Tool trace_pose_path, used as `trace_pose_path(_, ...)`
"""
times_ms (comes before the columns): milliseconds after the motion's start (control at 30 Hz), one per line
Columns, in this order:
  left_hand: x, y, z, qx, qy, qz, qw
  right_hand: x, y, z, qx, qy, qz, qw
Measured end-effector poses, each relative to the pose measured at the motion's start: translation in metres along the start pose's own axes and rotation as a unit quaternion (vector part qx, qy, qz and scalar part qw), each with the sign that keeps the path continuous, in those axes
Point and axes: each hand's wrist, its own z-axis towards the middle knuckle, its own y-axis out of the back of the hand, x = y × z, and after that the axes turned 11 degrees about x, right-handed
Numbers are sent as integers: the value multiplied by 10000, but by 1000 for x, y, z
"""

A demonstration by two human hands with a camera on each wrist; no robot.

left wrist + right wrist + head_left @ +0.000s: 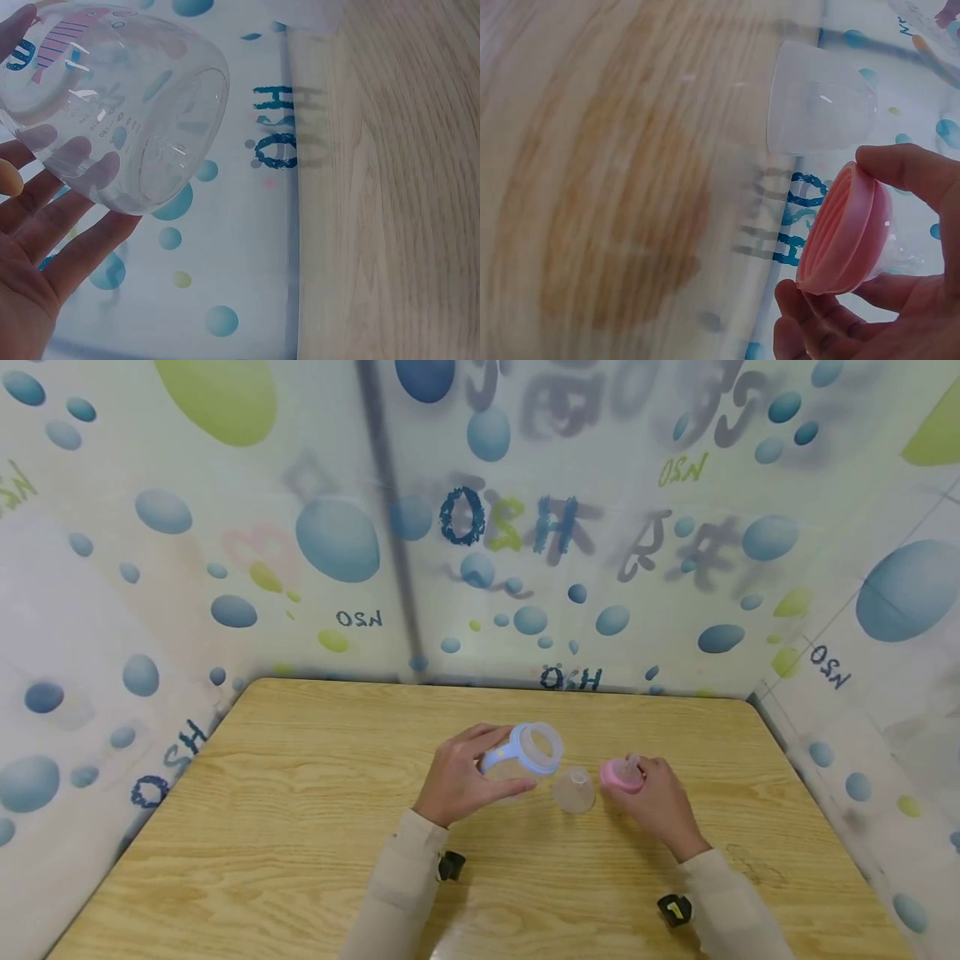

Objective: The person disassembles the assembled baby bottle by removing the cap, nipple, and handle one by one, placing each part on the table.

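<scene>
Baby bottle parts in both hands over the bench [300,827]
Left hand [465,781] grips the clear bottle [525,756]; right hand [660,802], at 3 o'clock, pinches the pink teat ring [621,774].

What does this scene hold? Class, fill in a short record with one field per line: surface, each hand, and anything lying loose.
Surface: wooden table
Left hand: grips a clear bottle with a blue handle ring, tilted
Right hand: fingers pinch a pink ring with a teat
Loose: clear cap on the table between the hands
Backdrop: bubble-printed sheet
</scene>
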Motion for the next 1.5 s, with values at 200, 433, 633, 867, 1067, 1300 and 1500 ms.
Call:
trace_pose_path(200, 0, 0, 0, 18, 1, -49, 10000, -5, -3, 1, 173, 93, -274, 9994)
trace_pose_path(433, 0, 1, -1, 41, 61, -60, 10000, -5, -5, 0, 348, 103, -414, 9985)
trace_pose_path(633, -1, 1, -1, 45, 59, -67, 9999, -5, -6, -1, 403, 72, -479, 9980)
trace_pose_path(867, -2, 2, -1, 37, 36, -80, 10000, -6, -8, -1, 427, 63, -550, 9976)
trace_pose_path(1067, -2, 2, -1, 12, 1, -99, 10000, -7, -10, 0, 416, 4, -760, 9962)
trace_pose_path(1300, -1, 2, -1, 20, 18, -133, 9999, -11, -13, 2, 374, -117, -1010, 9941)
trace_pose_path(1500, 0, 2, -1, 5, -10, -155, 9999, -11, -13, 1, 338, -49, -1068, 9937)
